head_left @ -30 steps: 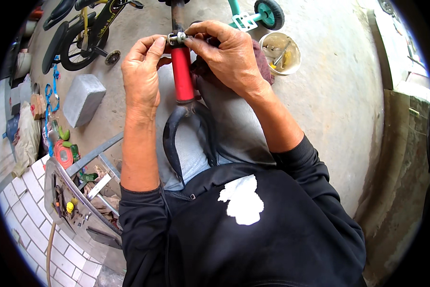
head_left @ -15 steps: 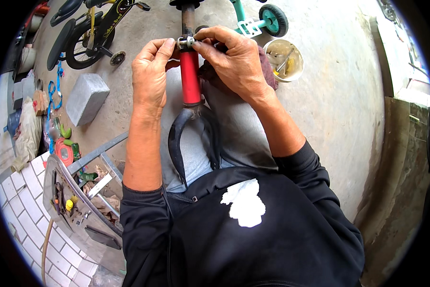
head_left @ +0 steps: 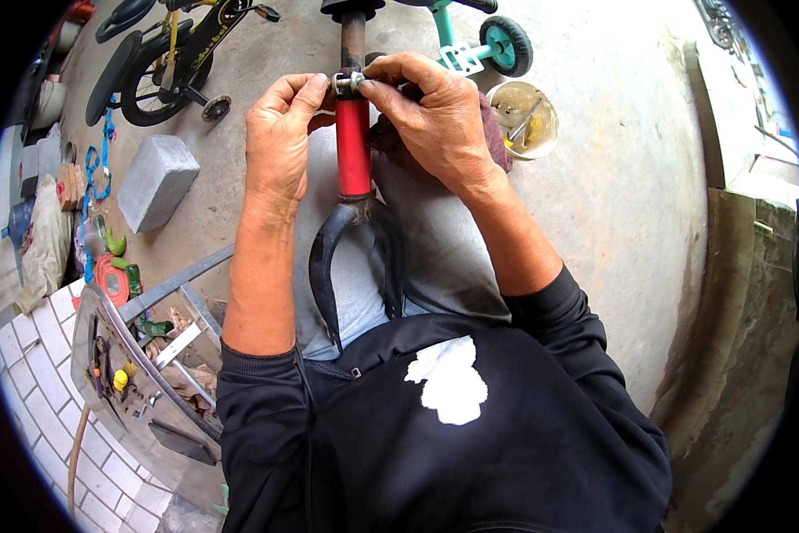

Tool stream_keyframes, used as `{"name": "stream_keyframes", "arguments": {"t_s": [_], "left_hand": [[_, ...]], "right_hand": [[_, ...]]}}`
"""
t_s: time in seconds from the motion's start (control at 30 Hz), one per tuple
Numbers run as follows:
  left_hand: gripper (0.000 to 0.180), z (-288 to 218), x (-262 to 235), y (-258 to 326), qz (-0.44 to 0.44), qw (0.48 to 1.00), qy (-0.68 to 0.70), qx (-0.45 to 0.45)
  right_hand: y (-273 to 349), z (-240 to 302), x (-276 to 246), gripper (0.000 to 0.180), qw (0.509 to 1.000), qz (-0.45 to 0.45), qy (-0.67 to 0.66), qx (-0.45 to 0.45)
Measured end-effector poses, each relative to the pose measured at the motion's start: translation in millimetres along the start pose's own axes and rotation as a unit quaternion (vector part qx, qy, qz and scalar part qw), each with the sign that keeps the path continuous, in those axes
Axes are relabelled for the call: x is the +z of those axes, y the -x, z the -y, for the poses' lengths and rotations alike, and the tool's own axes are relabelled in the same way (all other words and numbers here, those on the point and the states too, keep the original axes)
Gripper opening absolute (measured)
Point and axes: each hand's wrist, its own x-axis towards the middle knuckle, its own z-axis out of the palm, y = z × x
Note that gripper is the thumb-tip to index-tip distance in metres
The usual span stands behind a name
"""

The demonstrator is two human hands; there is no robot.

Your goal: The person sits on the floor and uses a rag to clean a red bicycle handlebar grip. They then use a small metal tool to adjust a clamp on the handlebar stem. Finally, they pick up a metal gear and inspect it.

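Observation:
Between my knees a red tube (head_left: pixel 353 149) stands with a curved black fork (head_left: pixel 328 266) at its near end. A worn metal post (head_left: pixel 352 43) comes out of its far end, below a black part cut off by the upper edge. Around the joint sits a clamp with a silver bolt (head_left: pixel 348 83). My left hand (head_left: pixel 279 133) pinches the clamp bolt's left end between thumb and fingers. At its right end, my right hand (head_left: pixel 431 111) has thumb and forefinger closed on the bolt's silver tip. The right hand's other fingers are curled and partly hidden.
A dark red cloth (head_left: pixel 495 133) lies by my right knee, beside a white bucket (head_left: pixel 524 120) with tools. Far off are a turquoise wheeled frame (head_left: pixel 506 46) and a black and yellow bicycle (head_left: pixel 155 80). To the left stand a grey block (head_left: pixel 158 182) and a tool-strewn table (head_left: pixel 164 484).
Both hands keep their grip on the clamp bolt, with hardly any finger movement. The whole view has shifted slightly.

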Motion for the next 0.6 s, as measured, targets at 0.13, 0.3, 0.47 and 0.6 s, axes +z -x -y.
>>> {"name": "stream_keyframes", "arguments": {"t_s": [0.13, 0.3, 0.47, 0.6], "left_hand": [[0.018, -5.0, 3.9, 3.5, 0.006, 1.000, -0.007, 0.030], [0.019, -5.7, -0.2, 1.2, -0.032, 0.999, 0.034, -0.023], [0.018, 1.0, 1.2, 0.1, -0.006, 0.999, 0.025, -0.021], [0.016, 0.0, 2.4, 1.8, -0.008, 1.000, 0.024, 0.003]], "right_hand": [[-1.1, 4.0, -1.6, 0.017, 1.000, 0.009, 0.010, 0.010], [-0.3, 10.2, -3.3, 0.017, 0.998, 0.019, -0.005, 0.055], [0.6, 2.2, 0.3, 0.018, 1.000, 0.001, -0.020, 0.013], [-1.0, 1.4, 1.0, 0.017, 1.000, 0.005, -0.015, 0.016]]}}
